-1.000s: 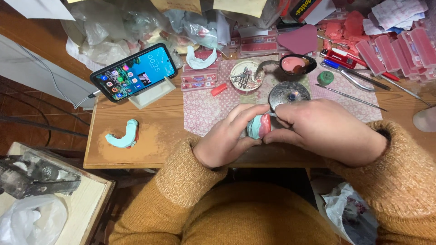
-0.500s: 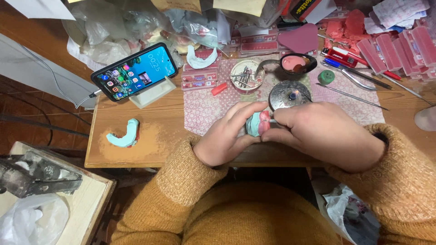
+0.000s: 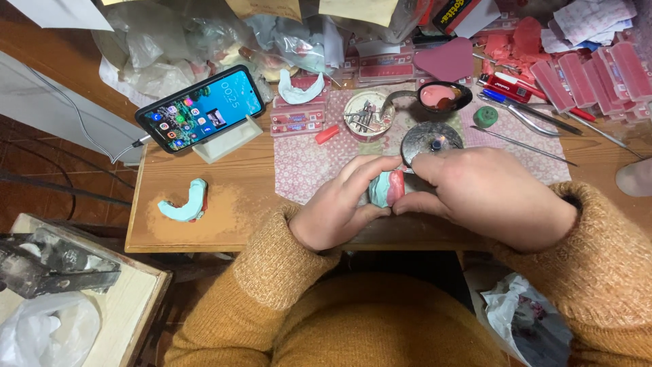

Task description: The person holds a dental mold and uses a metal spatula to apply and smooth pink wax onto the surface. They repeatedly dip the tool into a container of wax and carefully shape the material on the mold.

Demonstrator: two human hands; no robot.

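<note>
Nothing shifted: your left hand (image 3: 339, 207) and right hand (image 3: 485, 194) still pinch pink-teal cast (image 3: 387, 188), wax shaping unfinished; second cast (image 3: 183, 202) untouched at 9 o'clock

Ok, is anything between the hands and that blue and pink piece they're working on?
Nothing visible. The left hand and the right hand both grip the blue and pink piece directly, their fingers wrapped on it from either side above the patterned mat.

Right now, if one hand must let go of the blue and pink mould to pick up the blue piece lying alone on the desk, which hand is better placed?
Probably the left hand. The blue piece lies on its side, with bare desk between. The right hand, on the mould's far side, would cross over.
</note>
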